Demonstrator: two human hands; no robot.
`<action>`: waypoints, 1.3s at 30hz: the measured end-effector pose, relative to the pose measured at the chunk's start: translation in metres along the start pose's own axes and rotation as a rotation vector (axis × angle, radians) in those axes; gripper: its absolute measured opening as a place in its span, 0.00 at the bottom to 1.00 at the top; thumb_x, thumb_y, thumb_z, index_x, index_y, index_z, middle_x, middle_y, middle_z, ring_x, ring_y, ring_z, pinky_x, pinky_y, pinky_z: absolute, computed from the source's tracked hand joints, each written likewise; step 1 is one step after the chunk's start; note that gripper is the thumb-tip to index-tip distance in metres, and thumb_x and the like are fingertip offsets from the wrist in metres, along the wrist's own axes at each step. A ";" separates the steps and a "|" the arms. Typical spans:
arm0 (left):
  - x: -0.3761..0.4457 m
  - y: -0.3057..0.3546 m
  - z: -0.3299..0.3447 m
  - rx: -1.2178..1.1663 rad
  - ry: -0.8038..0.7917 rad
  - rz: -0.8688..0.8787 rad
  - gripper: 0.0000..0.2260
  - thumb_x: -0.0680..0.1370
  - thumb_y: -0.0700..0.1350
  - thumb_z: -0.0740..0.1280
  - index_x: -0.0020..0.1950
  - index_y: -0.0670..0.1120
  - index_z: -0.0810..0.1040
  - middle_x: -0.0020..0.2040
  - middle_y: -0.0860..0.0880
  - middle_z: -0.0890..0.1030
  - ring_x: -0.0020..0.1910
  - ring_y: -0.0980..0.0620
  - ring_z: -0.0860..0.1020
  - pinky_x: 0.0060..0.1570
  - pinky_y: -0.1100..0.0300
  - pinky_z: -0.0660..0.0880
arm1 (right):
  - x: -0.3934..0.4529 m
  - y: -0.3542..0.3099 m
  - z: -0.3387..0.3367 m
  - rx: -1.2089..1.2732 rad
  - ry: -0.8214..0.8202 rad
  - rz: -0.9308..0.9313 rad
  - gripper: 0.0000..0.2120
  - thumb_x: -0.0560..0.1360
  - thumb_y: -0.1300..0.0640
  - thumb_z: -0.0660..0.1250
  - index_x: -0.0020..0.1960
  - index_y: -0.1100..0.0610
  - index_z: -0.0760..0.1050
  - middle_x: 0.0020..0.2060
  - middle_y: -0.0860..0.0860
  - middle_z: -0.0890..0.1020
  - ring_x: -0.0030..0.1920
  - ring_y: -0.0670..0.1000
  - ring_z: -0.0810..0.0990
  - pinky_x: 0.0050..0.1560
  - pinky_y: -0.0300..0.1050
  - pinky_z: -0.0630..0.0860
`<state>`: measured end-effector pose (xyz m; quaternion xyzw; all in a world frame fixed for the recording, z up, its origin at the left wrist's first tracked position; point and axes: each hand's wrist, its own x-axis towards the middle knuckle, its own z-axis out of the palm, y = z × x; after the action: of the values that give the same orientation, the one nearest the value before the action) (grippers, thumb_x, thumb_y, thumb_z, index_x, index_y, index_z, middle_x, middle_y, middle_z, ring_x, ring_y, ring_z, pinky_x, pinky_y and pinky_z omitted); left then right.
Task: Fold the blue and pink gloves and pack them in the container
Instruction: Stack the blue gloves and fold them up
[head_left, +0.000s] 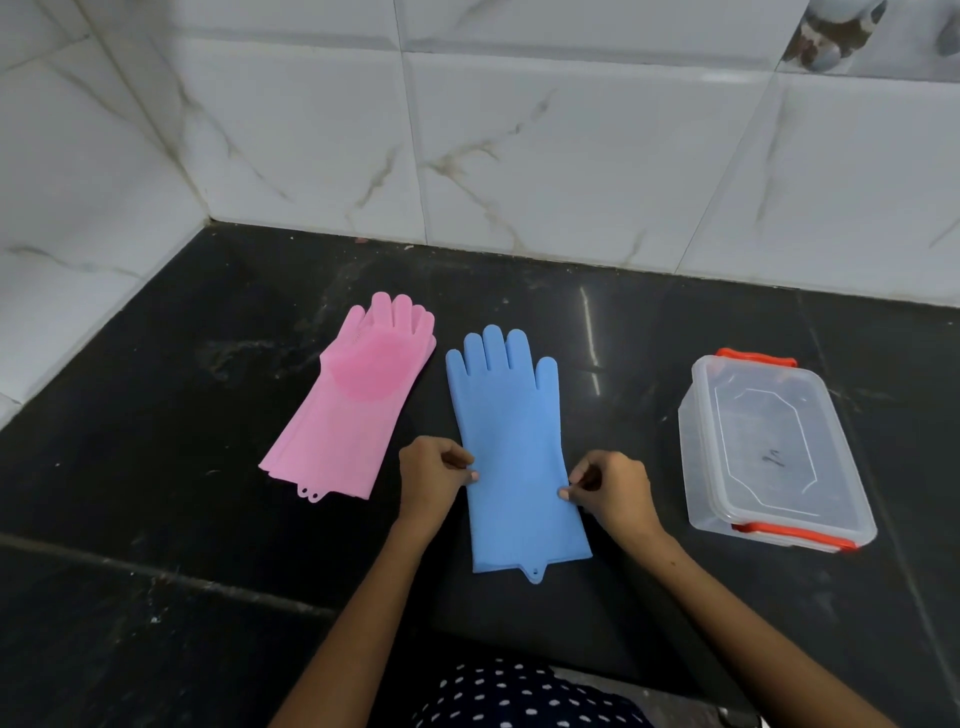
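A blue glove lies flat on the black counter, fingers pointing to the wall, cuff towards me. My left hand pinches its left edge at mid-length. On the opposite edge my right hand pinches it at about the same height. The pink gloves lie stacked to the left, unfolded, fingers towards the wall, untouched. A clear plastic container with orange clips and its lid on stands to the right of the blue glove.
The black stone counter runs to a white tiled wall at the back and left. Its front edge is just before my body, where a dark dotted garment shows.
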<state>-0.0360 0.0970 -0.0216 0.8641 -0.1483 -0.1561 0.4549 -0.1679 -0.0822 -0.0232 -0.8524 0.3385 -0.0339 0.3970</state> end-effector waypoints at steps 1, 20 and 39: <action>-0.001 -0.002 -0.002 0.011 -0.022 0.020 0.08 0.64 0.35 0.78 0.41 0.40 0.83 0.37 0.48 0.82 0.34 0.56 0.79 0.35 0.73 0.74 | -0.001 0.002 0.000 -0.011 -0.014 -0.028 0.10 0.66 0.59 0.78 0.35 0.55 0.76 0.34 0.50 0.82 0.36 0.48 0.81 0.39 0.45 0.80; 0.003 -0.029 -0.025 0.547 -0.301 0.712 0.13 0.74 0.38 0.70 0.57 0.42 0.81 0.61 0.46 0.80 0.60 0.49 0.78 0.68 0.55 0.66 | 0.036 0.026 -0.011 -0.228 -0.187 -0.676 0.12 0.73 0.63 0.70 0.56 0.57 0.82 0.59 0.49 0.81 0.62 0.47 0.78 0.66 0.40 0.71; -0.005 -0.003 0.000 -0.100 0.001 -0.046 0.05 0.73 0.41 0.71 0.46 0.44 0.85 0.36 0.50 0.84 0.32 0.55 0.82 0.34 0.65 0.78 | 0.039 0.001 -0.010 0.182 -0.050 -0.125 0.06 0.75 0.60 0.69 0.39 0.54 0.79 0.37 0.51 0.82 0.38 0.51 0.81 0.38 0.42 0.80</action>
<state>-0.0404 0.1007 -0.0228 0.8436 -0.1203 -0.1735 0.4937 -0.1416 -0.1130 -0.0250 -0.8330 0.2702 -0.0677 0.4781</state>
